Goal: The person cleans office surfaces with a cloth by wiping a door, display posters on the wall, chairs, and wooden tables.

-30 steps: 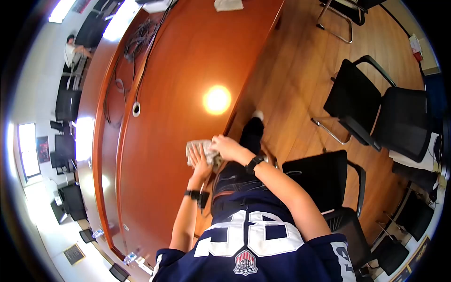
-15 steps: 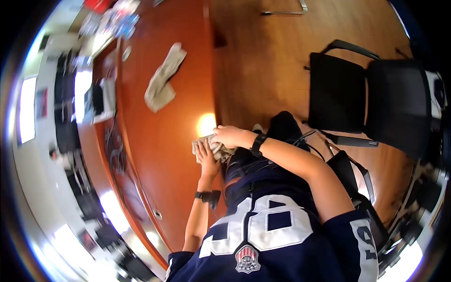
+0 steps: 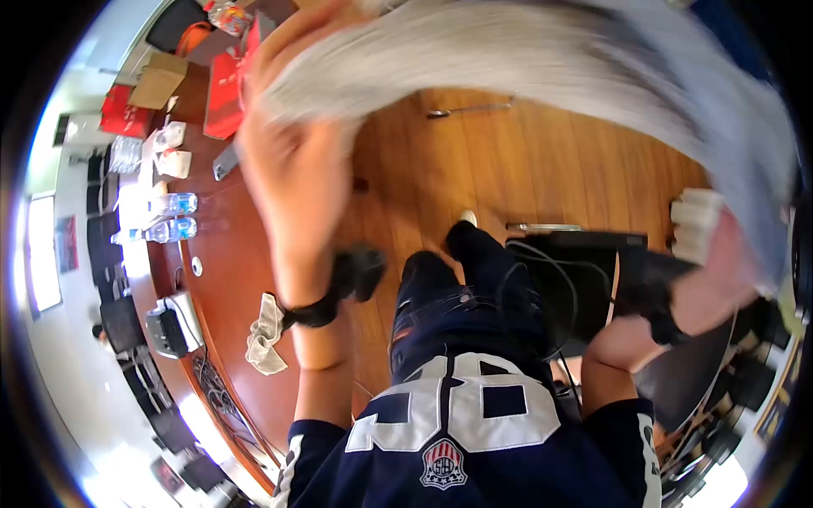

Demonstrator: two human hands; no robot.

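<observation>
A long piece of grey cloth [image 3: 474, 59], blurred and very near the camera, arches across the top of the view. My left hand [image 3: 301, 178] is closed round its left end, fingers partly hidden by the fabric. At the right, my right hand [image 3: 728, 254] grips the other end, where the cloth looks bluish; motion smears its fingers. Both hands are raised in front of me, apart from the table. A pale sock-shaped cloth [image 3: 266, 337] lies on the reddish-brown table [image 3: 229, 262], beside my left wrist.
Water bottles [image 3: 174, 229], a phone [image 3: 225, 161], red bags [image 3: 224, 93] and a brown paper bag [image 3: 157, 80] stand or lie along the table. A black device [image 3: 166, 328] sits near cables. To my right is a black chair [image 3: 559, 296] on the wood floor [image 3: 457, 161].
Both hands have risen from the table edge and spread apart, stretching the cloth that was bunched there. My view has shifted, bringing bottles and bags into sight.
</observation>
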